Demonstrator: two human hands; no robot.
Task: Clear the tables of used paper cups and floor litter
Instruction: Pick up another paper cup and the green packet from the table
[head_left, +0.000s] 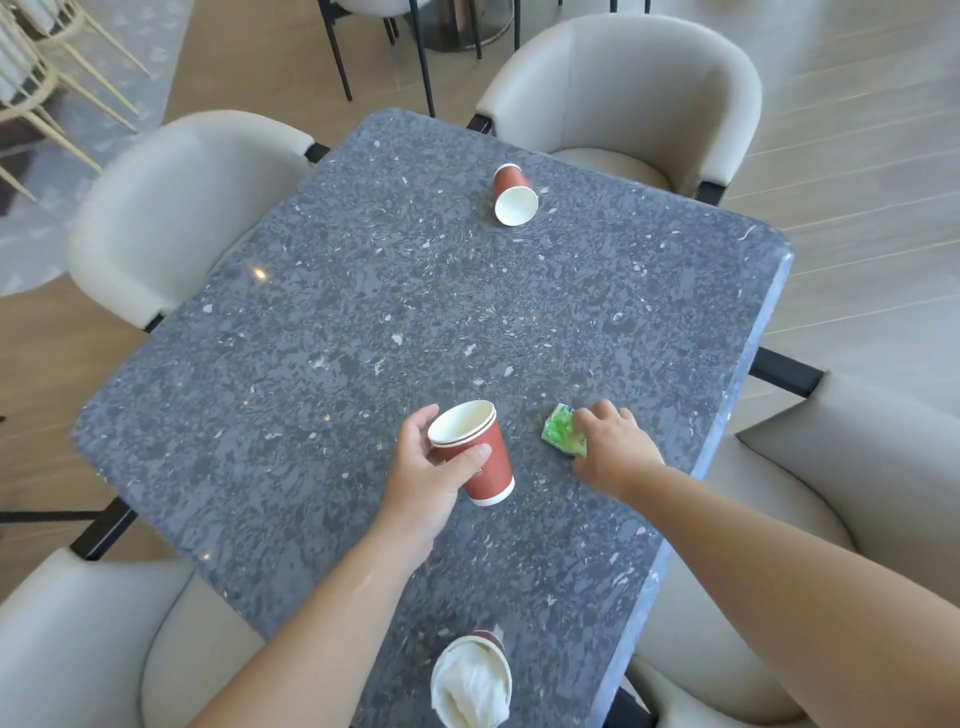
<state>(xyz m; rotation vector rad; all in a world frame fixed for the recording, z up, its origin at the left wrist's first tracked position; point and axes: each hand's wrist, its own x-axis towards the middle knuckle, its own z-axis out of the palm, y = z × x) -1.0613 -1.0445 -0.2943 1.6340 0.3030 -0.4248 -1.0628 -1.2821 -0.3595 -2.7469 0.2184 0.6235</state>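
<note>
Holding stacked red paper cups (475, 452) tilted above tabletop (311, 395), left hand (421, 478) has fingers (480, 453) and thumb wrapped round them. Right hand (610, 447), just right of held cups, fingers curled over green packet (561, 431) lying on tabletop. Tipped red cup (514, 195) well beyond held cups, mouth toward camera. Tissue-stuffed cup (472, 678) upright, nearer than held cups, at near tabletop edge. Beige chairs (623, 88) surround tabletop.

Around the tipped cup (514, 195) you have bare worktop (311, 364) on every side; nearer you, only the tissue-stuffed cup (471, 680) stands at the worktop's edge.
</note>
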